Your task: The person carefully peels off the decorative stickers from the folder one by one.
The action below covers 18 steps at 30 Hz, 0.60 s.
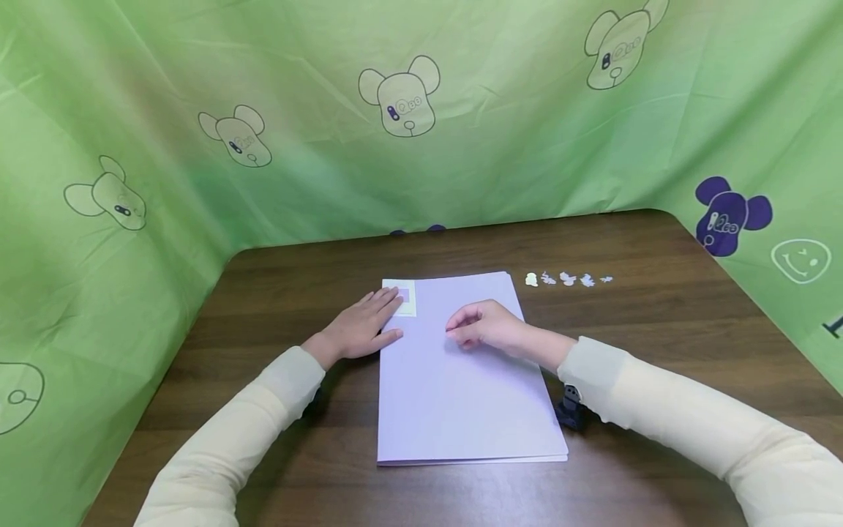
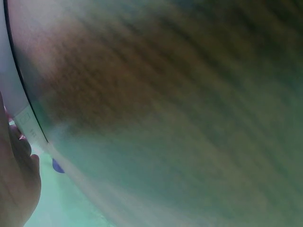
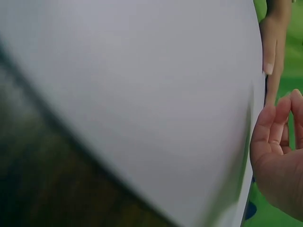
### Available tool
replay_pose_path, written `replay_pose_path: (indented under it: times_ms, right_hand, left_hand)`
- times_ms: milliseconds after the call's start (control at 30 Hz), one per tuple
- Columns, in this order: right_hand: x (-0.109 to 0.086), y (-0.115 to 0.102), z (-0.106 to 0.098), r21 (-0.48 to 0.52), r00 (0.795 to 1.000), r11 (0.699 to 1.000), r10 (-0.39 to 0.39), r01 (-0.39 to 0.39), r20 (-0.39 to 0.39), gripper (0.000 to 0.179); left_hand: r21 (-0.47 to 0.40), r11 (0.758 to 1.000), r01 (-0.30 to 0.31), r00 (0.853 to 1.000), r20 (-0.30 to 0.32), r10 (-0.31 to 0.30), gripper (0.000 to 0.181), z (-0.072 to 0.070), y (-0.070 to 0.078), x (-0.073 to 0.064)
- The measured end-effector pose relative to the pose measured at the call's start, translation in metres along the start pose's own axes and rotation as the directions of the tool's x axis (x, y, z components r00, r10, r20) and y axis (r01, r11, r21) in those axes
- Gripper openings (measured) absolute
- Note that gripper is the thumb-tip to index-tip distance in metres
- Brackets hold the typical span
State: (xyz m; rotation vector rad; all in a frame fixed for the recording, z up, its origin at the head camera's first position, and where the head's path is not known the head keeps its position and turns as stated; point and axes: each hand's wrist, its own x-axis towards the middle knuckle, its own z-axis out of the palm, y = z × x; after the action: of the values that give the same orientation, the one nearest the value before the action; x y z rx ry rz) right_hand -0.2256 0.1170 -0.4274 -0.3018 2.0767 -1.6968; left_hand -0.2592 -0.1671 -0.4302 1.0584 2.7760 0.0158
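A large pale lilac sheet or board [image 1: 461, 410] lies on the table, with layered edges at its front. My left hand [image 1: 362, 322] rests flat at its upper left edge, fingers spread over a small white card [image 1: 408, 307] with a lilac square. Over the middle of the sheet, my right hand [image 1: 487, 326] has its fingers curled, thumb and fingertips close together. A pale spot shows at the thumb tip; whether it is a nail or a small piece is unclear. In the right wrist view, the curled right hand [image 3: 279, 156] shows nothing distinct between its fingertips.
Several small pale cut-out pieces [image 1: 568, 279] lie in a row beyond the sheet's upper right corner. The brown wooden table [image 1: 263, 293] is bordered by a green printed cloth [image 1: 316, 146]. Much of the left wrist view is blurred.
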Motion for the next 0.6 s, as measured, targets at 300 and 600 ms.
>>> replay_pose_path:
  times_ms: [300, 600]
  right_hand:
    - [-0.008, 0.003, -0.022, 0.01, 0.999, 1.0, -0.003, 0.004, -0.043, 0.019]
    - [-0.017, 0.01, -0.05, 0.003, 0.995, 1.0, 0.009, -0.008, -0.104, 0.027]
  left_hand:
    - [0.001, 1.0, -0.018, 1.0, -0.015, 0.018, 0.076, -0.001, 0.0, 0.0]
    - [-0.003, 1.0, -0.004, 1.0, -0.003, 0.004, 0.076, 0.0, 0.001, 0.0]
